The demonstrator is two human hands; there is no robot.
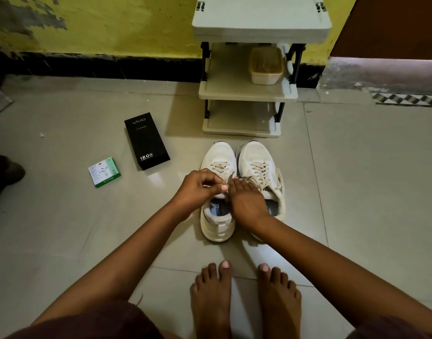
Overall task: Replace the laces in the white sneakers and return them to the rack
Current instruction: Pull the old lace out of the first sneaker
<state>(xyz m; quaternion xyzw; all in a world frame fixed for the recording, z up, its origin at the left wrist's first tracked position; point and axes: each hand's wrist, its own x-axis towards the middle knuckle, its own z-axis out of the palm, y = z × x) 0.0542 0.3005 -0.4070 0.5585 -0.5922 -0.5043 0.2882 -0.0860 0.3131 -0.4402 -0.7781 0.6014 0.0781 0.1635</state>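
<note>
Head view, centre of the frame: two white sneakers (237,187) side by side on the floor tiles (356,192), toes toward the rack (246,94) at upper centre, heels toward the bare feet (244,297) at bottom. Long axis of each shoe nearly vertical in the frame. Both still laced with beige laces (259,167).

Left hand (200,189) over the tongue of the left-of-frame shoe, fingers curled, thumb and fingertips pinching what looks like a lace end. Right hand (246,199) touching it, draped over the gap between the shoes, fingers bent down onto the loose lace; whether gripping or only pressing, cannot tell.

Lace directly under both hands; probably the undoing stage.

Black box (146,140) and green packet (105,172) well apart, at centre left.
</note>
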